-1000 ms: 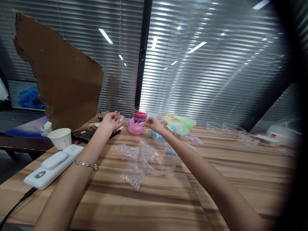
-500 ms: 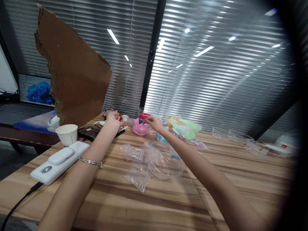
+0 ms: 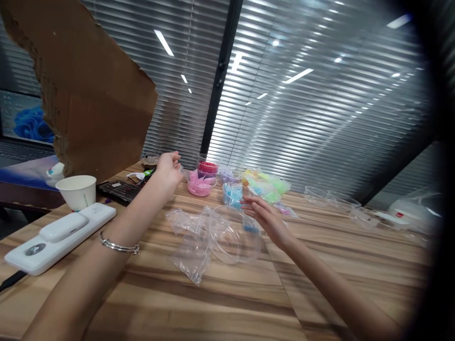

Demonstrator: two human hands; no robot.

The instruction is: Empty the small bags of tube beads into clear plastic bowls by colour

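My left hand [image 3: 169,171], a silver bangle [image 3: 119,247] on its wrist, reaches to the back of the table with fingers half bent and tips apart. Nothing clearly shows in it. Just to its right stands a clear tub with pink pieces [image 3: 199,184], and behind that a tub of red pieces [image 3: 207,167]. My right hand [image 3: 266,217] is open, fingers stretched out beside a clear tub of light blue pieces [image 3: 232,195]. Whether the fingertips touch that tub I cannot tell. In front lie clear round plastic containers [image 3: 234,237] and clear plastic bags [image 3: 192,251].
A paper cup [image 3: 76,192] and a white charging pad [image 3: 64,237] stand at the left, with a torn cardboard sheet [image 3: 95,94] upright behind. Yellow and green bagged pieces [image 3: 266,184] lie at the back. Several clear containers [image 3: 330,198] sit at the right.
My right hand has drawn back from the pink tub, toward me and to the right, and its fingers have spread. My left hand stays near the back. The view has shifted slightly.
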